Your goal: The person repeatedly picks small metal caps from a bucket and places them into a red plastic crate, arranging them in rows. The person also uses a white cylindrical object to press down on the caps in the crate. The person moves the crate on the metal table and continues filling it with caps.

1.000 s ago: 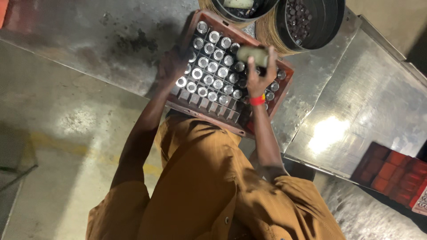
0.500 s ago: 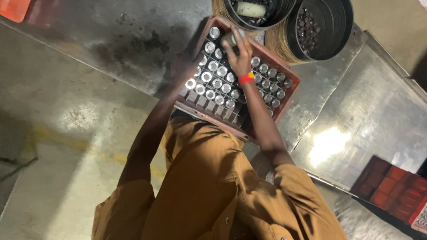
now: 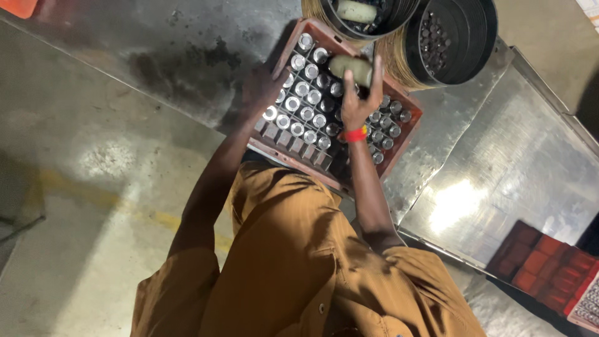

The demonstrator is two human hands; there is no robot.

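The pale, rounded, oblong lump [image 3: 350, 65] sits in the upper middle of the frame, above the far end of the red crate [image 3: 409, 138], dull cream-green with a smooth skin. My right hand [image 3: 359, 100] rises from a red wristband [image 3: 356, 134], and my fingers [image 3: 377, 73] curl narrowly around the lump, gripping it from below and at the side. The crate rests on the steel counter [image 3: 524, 162] and holds rows of small shiny round caps [image 3: 293, 103]. My left hand [image 3: 259, 87] lies in shadow at the crate's left edge, touching its rim; I cannot tell how far those fingers spread. Two dark round tubs [image 3: 465, 37] stand just beyond the crate at the top of the frame.
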